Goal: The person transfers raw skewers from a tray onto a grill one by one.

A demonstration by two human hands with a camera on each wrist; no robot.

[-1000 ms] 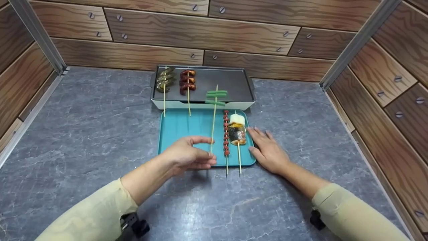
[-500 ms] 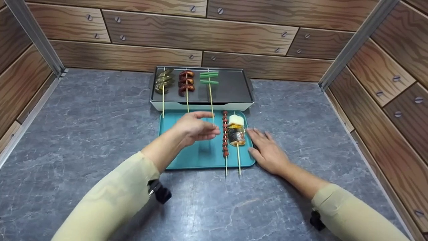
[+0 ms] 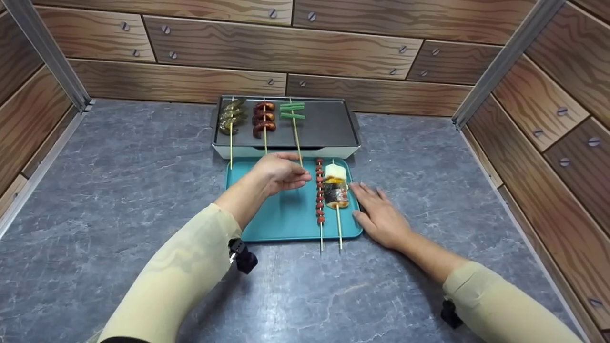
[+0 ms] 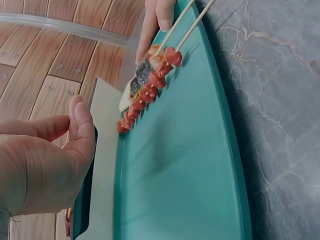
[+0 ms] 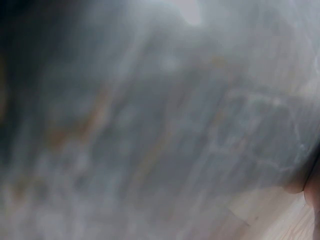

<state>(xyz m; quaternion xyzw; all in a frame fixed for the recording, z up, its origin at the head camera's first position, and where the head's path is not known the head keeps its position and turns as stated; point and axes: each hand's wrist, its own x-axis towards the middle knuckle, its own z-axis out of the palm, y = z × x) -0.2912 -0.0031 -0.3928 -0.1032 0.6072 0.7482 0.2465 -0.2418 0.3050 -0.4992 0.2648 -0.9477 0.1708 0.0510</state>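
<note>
My left hand (image 3: 283, 174) pinches the bare lower end of a skewer with green bean-like sticks (image 3: 292, 116), whose upper part lies over the dark plate of the tabletop grill (image 3: 329, 124). In the left wrist view the same hand (image 4: 45, 167) has thumb and fingertips together. Below it lies a teal tray (image 3: 276, 219), bearing a skewer of small red pieces (image 3: 320, 193) and a thicker skewer with white and dark-wrapped chunks (image 3: 336, 190). My right hand (image 3: 383, 219) rests flat, fingers straight, at the tray's right edge.
On the grill's left side lie a skewer of dark green curled pieces (image 3: 232, 116) and one of glossy red-brown pieces (image 3: 264, 117), their sticks jutting over the front. Wood-patterned walls (image 3: 214, 38) enclose the grey marbled table (image 3: 143, 157) at the back and sides.
My left hand has moved forward with the green skewer, from over the tray to the grill, then slightly left. The skewer's green part now sits beside the red-brown skewer. The right hand stays put.
</note>
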